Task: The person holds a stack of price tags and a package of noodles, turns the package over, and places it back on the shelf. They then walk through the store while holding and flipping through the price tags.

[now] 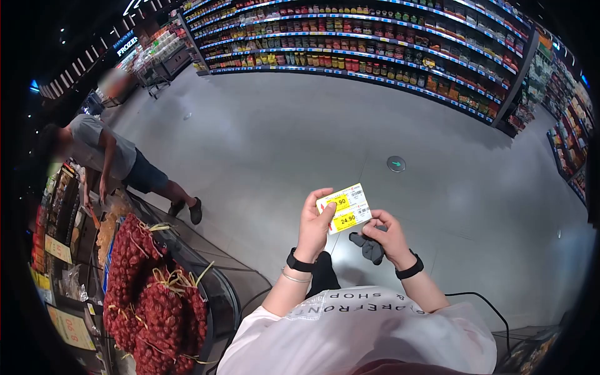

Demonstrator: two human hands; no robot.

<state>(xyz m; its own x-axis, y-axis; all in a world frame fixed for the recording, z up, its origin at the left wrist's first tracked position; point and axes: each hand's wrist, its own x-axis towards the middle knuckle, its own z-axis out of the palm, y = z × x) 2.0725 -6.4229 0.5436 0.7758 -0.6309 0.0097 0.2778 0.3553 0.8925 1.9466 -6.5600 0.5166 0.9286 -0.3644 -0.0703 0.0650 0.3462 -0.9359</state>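
Two white-and-yellow price tags point(348, 220), one above the other, are held up in front of me; the lower one reads 24.90. My left hand point(314, 220) grips their left side, its thumb lying over the upper tag's printed price. At the lower right corner, the fingers of my right hand point(389, 236) are closed on the tags' edge. A dark grey, crumpled-looking thing point(369, 248) shows right under the right fingers; I cannot tell whether that hand holds it too. Both wrists wear black bands.
Red net bags of onions point(156, 306) fill a display bin at my left. Beyond it a person in a grey shirt point(122, 153) leans over the produce. Shelves of jars point(350, 44) line the far side, and a cart point(152, 80) stands back left. A green floor arrow point(396, 164) lies ahead.
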